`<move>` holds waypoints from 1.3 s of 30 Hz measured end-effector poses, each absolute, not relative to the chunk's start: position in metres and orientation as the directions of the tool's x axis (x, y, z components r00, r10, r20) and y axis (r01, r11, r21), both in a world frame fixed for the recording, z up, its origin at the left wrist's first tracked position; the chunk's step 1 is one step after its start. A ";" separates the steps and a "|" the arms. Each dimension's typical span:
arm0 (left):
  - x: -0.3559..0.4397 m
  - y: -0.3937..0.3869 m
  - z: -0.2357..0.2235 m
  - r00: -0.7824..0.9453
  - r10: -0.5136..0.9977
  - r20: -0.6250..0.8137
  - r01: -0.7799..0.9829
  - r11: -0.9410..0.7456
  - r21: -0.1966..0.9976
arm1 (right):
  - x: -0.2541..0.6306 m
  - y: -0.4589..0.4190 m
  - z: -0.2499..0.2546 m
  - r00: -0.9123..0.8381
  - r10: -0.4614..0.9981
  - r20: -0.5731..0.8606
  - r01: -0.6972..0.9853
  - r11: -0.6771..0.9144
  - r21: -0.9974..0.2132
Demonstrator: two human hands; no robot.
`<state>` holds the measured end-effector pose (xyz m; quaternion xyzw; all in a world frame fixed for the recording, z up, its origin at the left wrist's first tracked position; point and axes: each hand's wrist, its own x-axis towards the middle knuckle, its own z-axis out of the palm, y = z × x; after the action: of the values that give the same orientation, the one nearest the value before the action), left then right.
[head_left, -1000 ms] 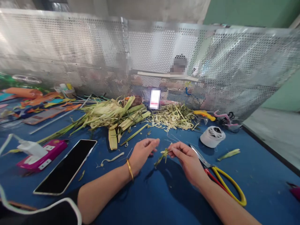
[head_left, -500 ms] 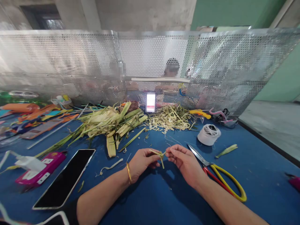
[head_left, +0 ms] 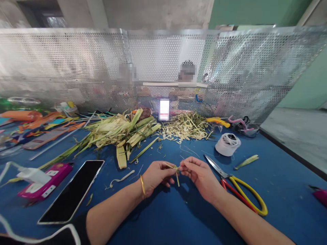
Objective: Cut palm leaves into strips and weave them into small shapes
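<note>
Both hands close in on one small bit, a thin green plant strip (head_left: 178,178), left of the scissors (head_left: 224,175); left hand (head_left: 158,174) pinches it between thumb and fingers, right hand (head_left: 200,173) has its fingertips pinched at the near end, exact grip there too small to tell. Strip sits above the bench (head_left: 158,221), one short end pointing down. Scissors lie with blades slightly spread, yellow and red handles, just beside the right forearm, so that side is crowded. Beyond the scissors: white thread spool (head_left: 227,146), then yellow-handled tool (head_left: 218,121). Right of the scissors: loose leaf piece (head_left: 246,162). Farther off and left of the scissors: heap of pale shavings (head_left: 187,127), next to it a bigger pile of leaf strips (head_left: 114,132). Well left of the scissors: dark-screened phone (head_left: 74,190), then magenta power strip (head_left: 47,182) with white charger (head_left: 33,176); white cable (head_left: 48,238) loops by the left sleeve. Perforated metal screen (head_left: 158,47) stands behind it all, blurry people (head_left: 187,73) beyond.
</note>
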<state>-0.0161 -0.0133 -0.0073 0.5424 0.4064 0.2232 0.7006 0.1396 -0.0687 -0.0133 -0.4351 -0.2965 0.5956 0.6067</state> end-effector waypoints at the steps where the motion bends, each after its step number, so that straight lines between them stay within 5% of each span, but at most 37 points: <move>1: -0.016 -0.013 -0.008 0.575 0.751 -0.324 0.136 0.303 0.943 | 0.141 -0.068 -0.013 0.111 0.981 -0.158 -0.462 -0.090 -0.882; 5: -0.020 -0.011 -0.007 0.607 0.706 -0.364 0.152 0.347 0.925 | 0.152 -0.064 -0.019 0.166 0.965 -0.202 -0.453 -0.107 -0.885; 8: -0.022 -0.009 -0.006 0.615 0.670 -0.416 0.146 0.422 0.895 | 0.162 -0.060 -0.024 0.368 0.899 -0.236 -0.389 -0.082 -0.918; 11: -0.023 -0.009 -0.005 0.639 0.639 -0.429 0.125 0.464 0.877 | 0.165 -0.060 -0.022 0.499 0.866 -0.011 -0.068 0.026 -0.997; 14: -0.024 -0.011 -0.004 0.645 0.641 -0.416 0.100 0.469 0.877 | 0.160 -0.066 -0.015 0.167 0.942 0.292 0.353 0.220 -0.909; 17: -0.025 -0.012 -0.002 0.636 0.654 -0.409 0.089 0.463 0.882 | 0.155 -0.071 -0.011 -0.085 0.939 0.333 0.521 0.326 -0.788; 39: -0.024 -0.016 -0.002 0.594 0.682 -0.426 0.114 0.453 0.884 | 0.146 -0.073 -0.014 -0.101 0.934 0.343 0.530 0.342 -0.776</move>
<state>-0.0239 -0.0158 -0.0017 0.4872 0.4086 0.1899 0.7480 0.1459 -0.0727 -0.0139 -0.5212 -0.7023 0.2393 0.4218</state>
